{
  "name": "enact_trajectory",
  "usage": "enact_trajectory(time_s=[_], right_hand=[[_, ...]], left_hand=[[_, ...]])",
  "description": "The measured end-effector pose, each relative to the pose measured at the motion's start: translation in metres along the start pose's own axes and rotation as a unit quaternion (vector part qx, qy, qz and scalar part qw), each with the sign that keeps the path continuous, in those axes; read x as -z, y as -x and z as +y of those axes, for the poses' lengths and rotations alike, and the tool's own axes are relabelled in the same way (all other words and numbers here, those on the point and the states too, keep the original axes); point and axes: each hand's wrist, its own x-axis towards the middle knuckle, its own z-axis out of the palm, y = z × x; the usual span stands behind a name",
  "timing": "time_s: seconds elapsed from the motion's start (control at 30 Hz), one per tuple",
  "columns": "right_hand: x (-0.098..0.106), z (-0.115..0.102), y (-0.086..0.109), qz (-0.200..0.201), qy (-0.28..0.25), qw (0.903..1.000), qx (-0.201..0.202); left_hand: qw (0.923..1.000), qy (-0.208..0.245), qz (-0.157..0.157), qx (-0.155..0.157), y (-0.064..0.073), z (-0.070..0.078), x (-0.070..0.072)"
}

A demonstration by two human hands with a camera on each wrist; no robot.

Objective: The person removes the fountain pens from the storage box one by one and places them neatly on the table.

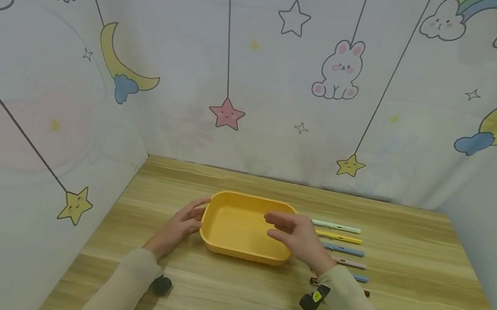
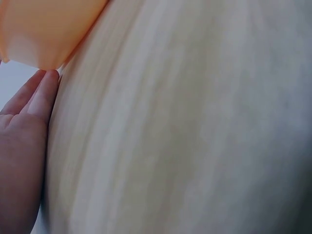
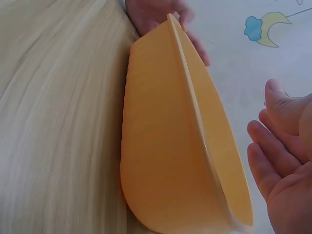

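Note:
A yellow plastic basin point(image 1: 236, 225) with rounded corners stands upright on the wooden table, nothing visible inside it. My left hand point(image 1: 178, 226) is at its left side; in the left wrist view the extended fingertips point(image 2: 48, 80) touch the basin's outer wall. Over the basin's right end hovers my right hand point(image 1: 301, 236), fingers loosely bent and thumb apart, holding nothing. From the right wrist view, this hand point(image 3: 287, 151) is above the rim and off the basin wall point(image 3: 156, 131).
To the right, several pens lie in a column, among them a light green pen point(image 1: 338, 227), a yellow pen point(image 1: 343, 239) and a dark red pen point(image 1: 364, 293). My right forearm partly covers the lower ones. Printed curtains point(image 1: 275, 143) border the table's back and sides.

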Motion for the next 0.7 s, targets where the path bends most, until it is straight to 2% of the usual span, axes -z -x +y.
enact_trajectory(time_s=[0.17,0.5,0.7], right_hand=[[-0.007,0.000,-0.011,-0.020,0.000,0.9997,-0.010],[-0.021,-0.002,-0.030,-0.059,0.033,0.9976,0.012],[-0.028,0.003,-0.037,-0.094,0.040,0.9947,0.000]], left_hand=[[1.0000,-0.001,-0.002,-0.003,0.000,-0.002,0.001],[0.9999,-0.001,-0.009,-0.011,-0.002,-0.002,0.001],[1.0000,0.004,-0.007,-0.005,-0.001,-0.001,0.000]])
